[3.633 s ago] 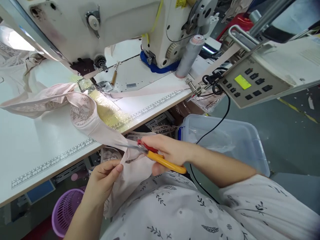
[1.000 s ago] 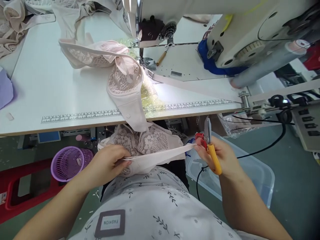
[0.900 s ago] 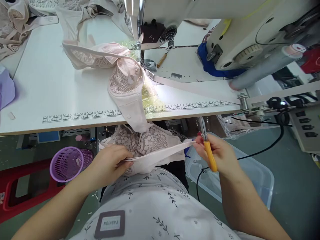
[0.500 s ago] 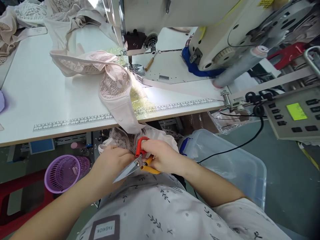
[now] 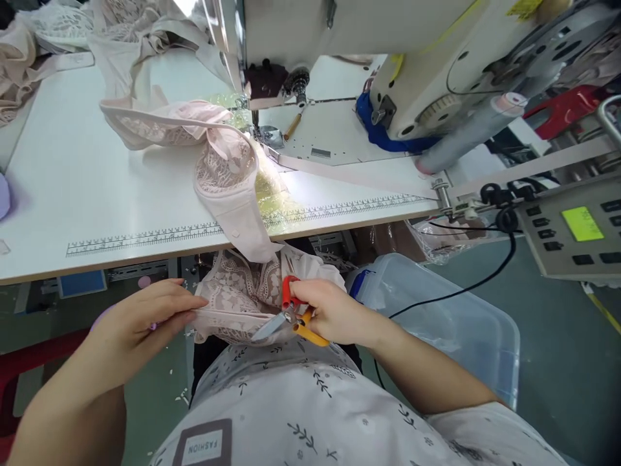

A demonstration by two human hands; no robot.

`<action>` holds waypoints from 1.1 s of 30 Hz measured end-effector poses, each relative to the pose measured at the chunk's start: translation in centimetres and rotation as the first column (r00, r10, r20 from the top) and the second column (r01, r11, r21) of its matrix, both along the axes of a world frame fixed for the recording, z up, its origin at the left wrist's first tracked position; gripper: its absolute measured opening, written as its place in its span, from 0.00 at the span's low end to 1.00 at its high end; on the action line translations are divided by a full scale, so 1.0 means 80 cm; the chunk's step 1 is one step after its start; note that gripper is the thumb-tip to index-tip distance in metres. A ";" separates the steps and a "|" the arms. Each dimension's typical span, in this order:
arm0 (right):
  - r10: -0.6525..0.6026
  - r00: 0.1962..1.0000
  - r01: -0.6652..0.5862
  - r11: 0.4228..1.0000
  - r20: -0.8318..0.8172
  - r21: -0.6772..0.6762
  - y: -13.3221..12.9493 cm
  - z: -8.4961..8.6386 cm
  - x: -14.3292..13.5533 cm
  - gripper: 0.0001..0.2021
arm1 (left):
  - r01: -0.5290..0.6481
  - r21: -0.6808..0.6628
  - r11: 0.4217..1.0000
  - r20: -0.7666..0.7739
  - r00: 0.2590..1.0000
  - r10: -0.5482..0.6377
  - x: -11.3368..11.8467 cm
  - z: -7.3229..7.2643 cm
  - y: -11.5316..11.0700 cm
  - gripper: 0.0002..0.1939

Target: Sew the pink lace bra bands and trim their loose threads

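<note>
Scissors (image 5: 290,315) with one red and one orange handle are in my right hand (image 5: 334,312), their blades pointing down and left. My left hand (image 5: 150,323) pinches the left edge of a pink lace garment (image 5: 233,291) between thumb and fingers. That garment lies over my lap, below the table edge, and the blades rest across its front band. From the table, a pink bra cup and strap (image 5: 228,175) hang down over the edge to the lace. The strap's end touches the lap garment.
A sewing machine (image 5: 301,32) stands over the white table (image 5: 97,175), which has a printed ruler along its front. More pink garments (image 5: 63,26) lie at the back left. A clear plastic bin (image 5: 451,330) stands at right, below a control panel (image 5: 577,226).
My left hand has moved left from beside the scissors, and its edge of the lace garment is now drawn out. My right hand and the scissors have shifted slightly right.
</note>
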State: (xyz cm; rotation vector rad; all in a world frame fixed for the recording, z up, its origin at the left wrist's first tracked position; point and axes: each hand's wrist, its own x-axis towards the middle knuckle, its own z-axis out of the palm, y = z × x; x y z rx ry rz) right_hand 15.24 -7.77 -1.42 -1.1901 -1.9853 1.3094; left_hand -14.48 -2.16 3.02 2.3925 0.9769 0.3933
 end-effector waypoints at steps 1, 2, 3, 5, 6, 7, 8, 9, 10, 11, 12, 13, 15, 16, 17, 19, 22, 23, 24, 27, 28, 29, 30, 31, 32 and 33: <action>0.001 1.000 -0.001 1.000 0.002 -0.005 -0.003 -0.002 0.002 0.10 | -0.076 -0.014 0.997 0.037 0.996 0.077 0.004 -0.003 -0.005 0.09; 0.006 1.000 -0.006 1.000 0.004 -0.015 -0.006 -0.003 0.004 0.10 | -0.144 -0.043 0.989 0.082 0.986 0.147 0.010 -0.006 -0.010 0.10; 0.019 1.000 -0.019 0.999 0.006 -0.035 -0.009 -0.004 0.006 0.09 | -0.189 -0.090 0.978 0.133 0.971 0.200 0.019 -0.010 -0.015 0.11; 0.046 0.999 -0.045 0.995 0.006 -0.088 -0.011 -0.002 0.011 0.08 | -0.196 -0.210 0.958 0.252 0.936 0.247 0.040 -0.017 -0.021 0.16; 0.046 0.999 -0.044 0.993 0.007 -0.111 -0.011 0.001 0.014 0.06 | -0.169 -0.250 0.953 0.316 0.917 0.245 0.053 -0.019 -0.023 0.18; 0.029 1.000 -0.027 0.992 0.010 -0.127 -0.010 0.004 0.015 0.04 | -0.130 -0.265 0.955 0.375 0.899 0.227 0.066 -0.021 -0.023 0.19; -0.008 1.000 0.009 0.992 0.009 -0.127 -0.008 0.009 0.017 0.04 | -0.093 -0.257 0.962 0.420 0.886 0.198 0.078 -0.021 -0.023 0.20; -0.063 0.998 0.062 0.991 -0.005 -0.115 -0.005 0.015 0.017 0.05 | -0.059 -0.236 0.970 0.449 0.878 0.163 0.090 -0.022 -0.022 0.22; -0.126 0.991 0.122 0.988 -0.037 -0.094 -0.002 0.020 0.016 0.07 | -0.031 -0.208 0.978 0.463 0.877 0.126 0.101 -0.022 -0.021 0.23; -0.185 0.979 0.179 0.981 -0.088 -0.072 0.001 0.025 0.015 0.08 | -0.014 -0.176 0.984 0.463 0.881 0.096 0.111 -0.023 -0.020 0.25; -0.233 0.961 0.228 0.972 -0.147 -0.050 0.005 0.029 0.014 0.09 | -0.008 -0.142 0.990 0.456 0.887 0.072 0.120 -0.023 -0.020 0.26; -0.269 0.941 0.267 0.963 -0.205 -0.036 0.009 0.032 0.013 0.09 | -0.007 -0.112 0.994 0.448 0.892 0.057 0.128 -0.024 -0.019 0.27; -0.299 0.914 0.303 0.953 -0.276 -0.028 0.017 0.035 0.011 0.10 | 0.001 -0.074 0.997 0.443 0.896 0.032 0.140 -0.027 -0.019 0.29; -0.302 0.912 0.308 0.951 -0.279 -0.024 0.021 0.035 0.011 0.10 | 0.008 -0.068 0.998 0.442 0.897 0.023 0.144 -0.029 -0.019 0.29; -0.306 0.913 0.312 0.950 -0.270 -0.018 0.024 0.035 0.011 0.11 | 0.011 -0.074 0.997 0.441 0.897 0.023 0.148 -0.031 -0.019 0.29; -0.314 0.916 0.322 0.947 -0.249 -0.010 0.028 0.033 0.010 0.12 | 0.005 -0.119 0.993 0.451 0.891 0.049 0.153 -0.035 -0.020 0.27; -0.363 0.886 0.370 0.928 -0.289 -0.032 0.029 0.029 0.005 0.14 | -0.058 -0.254 0.965 0.436 0.884 0.168 0.158 -0.040 -0.021 0.18; -0.383 0.868 0.387 0.921 -0.315 -0.052 0.029 0.028 0.003 0.14 | -0.075 -0.308 0.948 0.411 0.889 0.204 0.160 -0.040 -0.021 0.14; -0.399 0.853 0.399 0.914 -0.337 -0.074 0.028 0.026 0.002 0.15 | -0.084 -0.357 0.930 0.379 0.897 0.226 0.161 -0.041 -0.022 0.09; -0.412 0.851 0.398 0.911 -0.326 -0.111 0.029 0.021 0.004 0.17 | -0.052 -0.490 0.870 0.337 0.909 0.244 0.165 -0.040 -0.020 0.12; -0.389 0.872 0.375 0.921 -0.297 -0.105 0.029 0.020 0.009 0.18 | -0.033 -0.541 0.841 0.343 0.904 0.256 0.166 -0.039 -0.019 0.14; -0.338 0.906 0.326 0.941 -0.256 -0.091 0.030 0.020 0.015 0.20 | -0.014 -0.598 0.801 0.349 0.896 0.275 0.165 -0.039 -0.017 0.15; -0.261 0.944 0.251 0.965 -0.203 -0.076 0.030 0.019 0.023 0.23 | 0.006 -0.656 0.755 0.354 0.886 0.300 0.165 -0.039 -0.016 0.15; -0.162 0.977 0.153 0.986 -0.140 -0.069 0.029 0.018 0.031 0.26 | 0.027 -0.710 0.703 0.354 0.878 0.324 0.163 -0.040 -0.014 0.15; -0.050 0.996 0.045 0.996 -0.074 -0.073 0.028 0.017 0.040 0.29 | 0.046 -0.755 0.654 0.349 0.873 0.342 0.162 -0.041 -0.012 0.16; 0.055 0.998 -0.055 0.995 -0.008 -0.088 0.026 0.015 0.049 0.31 | 0.062 -0.789 0.612 0.344 0.870 0.354 0.160 -0.042 -0.011 0.16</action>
